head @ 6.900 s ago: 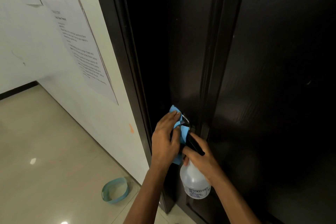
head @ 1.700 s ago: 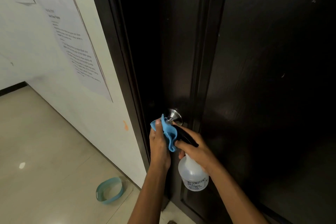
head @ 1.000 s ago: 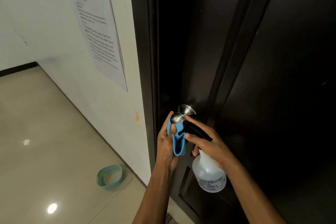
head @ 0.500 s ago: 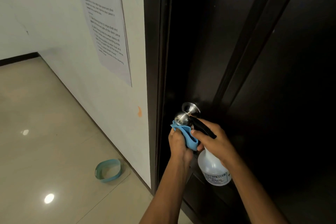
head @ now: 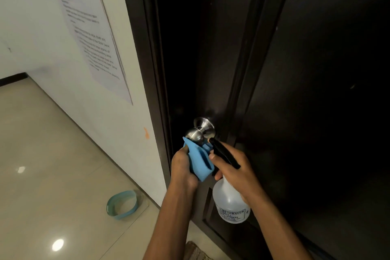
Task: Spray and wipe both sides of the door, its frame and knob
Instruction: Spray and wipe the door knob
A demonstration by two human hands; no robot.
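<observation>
The left hand (head: 183, 167) gripped a folded blue cloth (head: 199, 159), its top edge touching the underside of the steel knob (head: 195, 134) on the dark door (head: 316, 91), with the dark frame (head: 145, 48) just beside the knob at nine o'clock. The right hand (head: 236, 172) was curled round the black trigger head of a clear spray bottle (head: 230, 205), whose nozzle sat just at four o'clock of the knob. A teal basin (head: 122, 206) lay on the tiled floor (head: 52, 164) at seven o'clock of the knob, below a printed notice (head: 92, 34) on the white wall (head: 31, 17).
</observation>
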